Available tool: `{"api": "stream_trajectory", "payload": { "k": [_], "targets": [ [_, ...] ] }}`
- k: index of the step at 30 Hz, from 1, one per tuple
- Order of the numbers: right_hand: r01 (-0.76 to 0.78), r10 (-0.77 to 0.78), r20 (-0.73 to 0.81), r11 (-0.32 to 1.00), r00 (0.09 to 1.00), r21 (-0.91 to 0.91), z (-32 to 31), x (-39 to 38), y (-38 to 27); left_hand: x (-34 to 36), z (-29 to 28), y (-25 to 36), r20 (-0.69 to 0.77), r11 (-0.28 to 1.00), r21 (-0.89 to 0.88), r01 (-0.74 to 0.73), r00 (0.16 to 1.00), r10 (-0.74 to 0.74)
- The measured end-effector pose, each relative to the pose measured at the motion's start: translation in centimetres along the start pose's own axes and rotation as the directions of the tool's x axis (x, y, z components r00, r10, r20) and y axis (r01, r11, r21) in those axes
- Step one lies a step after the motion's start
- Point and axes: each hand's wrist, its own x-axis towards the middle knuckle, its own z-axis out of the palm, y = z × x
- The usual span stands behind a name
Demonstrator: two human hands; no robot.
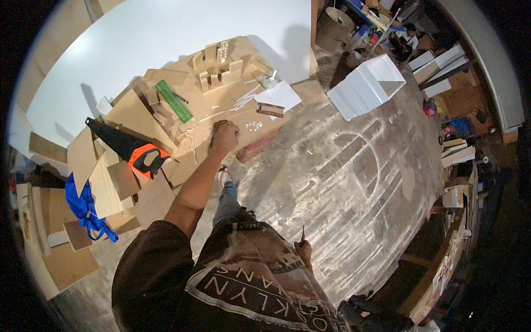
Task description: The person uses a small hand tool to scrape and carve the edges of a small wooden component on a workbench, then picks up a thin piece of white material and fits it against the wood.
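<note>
My left hand [225, 135] is closed over a brownish object on the plywood board, too hidden to name. To its right are small white pieces [254, 126], a short wooden strip [270, 109] and a white sheet [285, 97]. Small upright wood blocks [218, 72] stand beyond. A green strip [172, 100] lies left of the hand, and a handsaw [149, 160] with an orange handle farther left. My right hand [303, 252] is low beside my body, closed on a thin red-handled tool [303, 237] pointing up.
Stacked board offcuts [119, 188] and a blue bag [83, 205] are at left. A large white surface [166, 27] lies behind. A white box [365, 88] stands on the concrete floor [354, 182]. Another person [409, 41] sits at upper right; boards lean along the right side.
</note>
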Motion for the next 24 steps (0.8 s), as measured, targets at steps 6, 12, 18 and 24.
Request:
{"api": "stream_trajectory", "payload": {
  "k": [6, 12, 18, 24],
  "targets": [
    [0.107, -0.107, -0.056, 0.994, 0.993, -0.004, -0.3, 1.2, -1.6, -1.2, -1.1, -2.8, -0.214, 0.988, -0.157, -0.01, 0.977, -0.025],
    [0.012, -0.012, 0.036, 1.0, 0.999, -0.005, -1.6, 1.7, -2.9, -6.1, -2.4, -2.9, -0.098, 0.981, -0.131, 0.142, 0.983, -0.156],
    [0.133, -0.135, 0.04, 0.989, 0.99, 0.068, -1.7, 1.4, -1.6, -7.1, -1.3, -2.1, -0.174, 0.994, -0.049, 0.094, 0.98, -0.101],
    [0.05, -0.044, 0.065, 0.994, 0.997, -0.098, -1.7, 0.0, 0.8, -7.1, -1.8, -0.8, -0.206, 0.992, -0.045, 0.119, 0.971, -0.125]
  ]
}}
